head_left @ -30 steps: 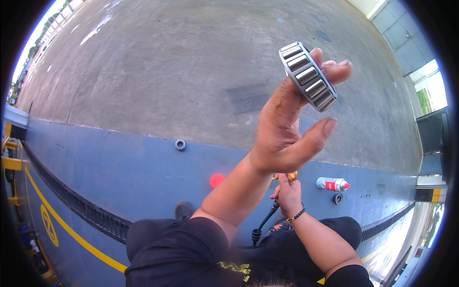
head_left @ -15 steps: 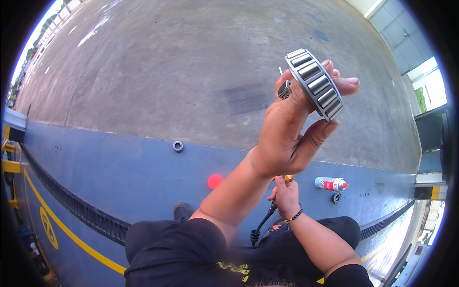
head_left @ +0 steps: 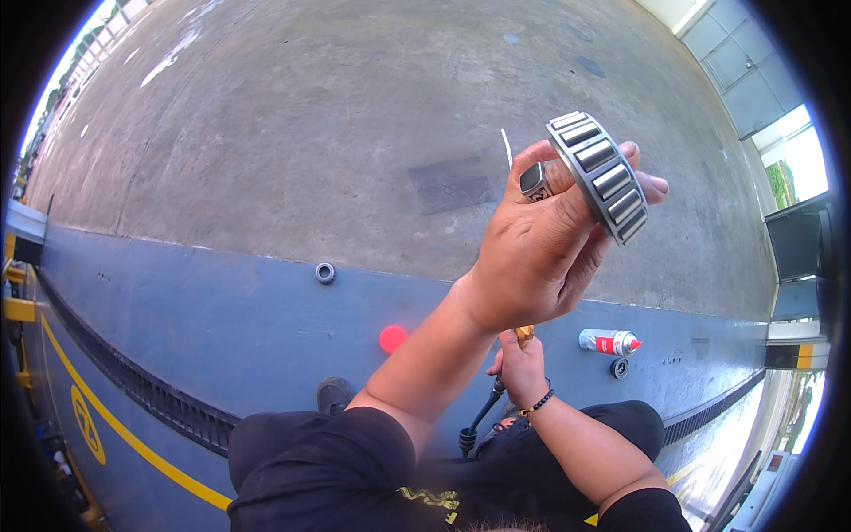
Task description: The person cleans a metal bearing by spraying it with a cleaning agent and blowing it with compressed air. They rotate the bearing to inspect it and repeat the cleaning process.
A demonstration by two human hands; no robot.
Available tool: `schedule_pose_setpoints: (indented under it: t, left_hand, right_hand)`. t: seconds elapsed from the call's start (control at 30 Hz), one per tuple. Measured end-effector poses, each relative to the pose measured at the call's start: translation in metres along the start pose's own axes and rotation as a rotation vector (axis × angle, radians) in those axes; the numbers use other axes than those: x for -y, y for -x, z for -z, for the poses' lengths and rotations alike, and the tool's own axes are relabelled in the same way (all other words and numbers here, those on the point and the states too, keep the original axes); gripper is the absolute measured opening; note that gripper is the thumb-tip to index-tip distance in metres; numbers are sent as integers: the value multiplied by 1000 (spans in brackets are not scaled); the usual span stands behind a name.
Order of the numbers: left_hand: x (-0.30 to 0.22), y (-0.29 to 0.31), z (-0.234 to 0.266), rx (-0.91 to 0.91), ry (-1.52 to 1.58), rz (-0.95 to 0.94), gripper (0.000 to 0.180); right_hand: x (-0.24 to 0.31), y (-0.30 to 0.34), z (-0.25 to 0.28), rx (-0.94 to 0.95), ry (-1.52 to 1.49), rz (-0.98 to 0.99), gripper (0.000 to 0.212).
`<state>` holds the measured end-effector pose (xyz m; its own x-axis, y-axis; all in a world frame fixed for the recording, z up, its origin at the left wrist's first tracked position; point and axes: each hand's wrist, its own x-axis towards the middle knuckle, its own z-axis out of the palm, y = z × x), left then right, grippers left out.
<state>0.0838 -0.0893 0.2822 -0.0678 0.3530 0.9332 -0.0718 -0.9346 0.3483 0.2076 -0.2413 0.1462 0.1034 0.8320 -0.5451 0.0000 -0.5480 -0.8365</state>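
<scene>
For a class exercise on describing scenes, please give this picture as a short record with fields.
Left hand: holds a roller bearing, fingertips showing beyond it
Right hand: grips a brass-coloured piece, mostly hidden; black hose below
Floor: blue nearer, grey beyond
Right side: spray can on its side, dark ring beside it
Left side: second dark ring, red round piece

The floor is bare grey concrete (head_left: 301,160) beyond the left hand (head_left: 525,259), with a blue painted band (head_left: 222,310) nearer, around the right hand (head_left: 522,365). On the blue, well left of both hands, lie a small dark ring (head_left: 325,273) and a red disc (head_left: 393,339). Right of the right hand, a spray can (head_left: 607,342) lies sideways, a dark round part (head_left: 620,368) just beside it.
</scene>
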Motion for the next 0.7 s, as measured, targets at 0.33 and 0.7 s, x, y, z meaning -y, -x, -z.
schedule_pose_setpoints:
  t: [0.33,0.7]
  left_hand:
    - [16,10,15,-129,1259,150,59]
    - [9,2,29,-154,1655,222,64]
  right_hand:
    - [14,10,-7,36,-1,1,60]
    - [12,8,-10,41,3,4,62]
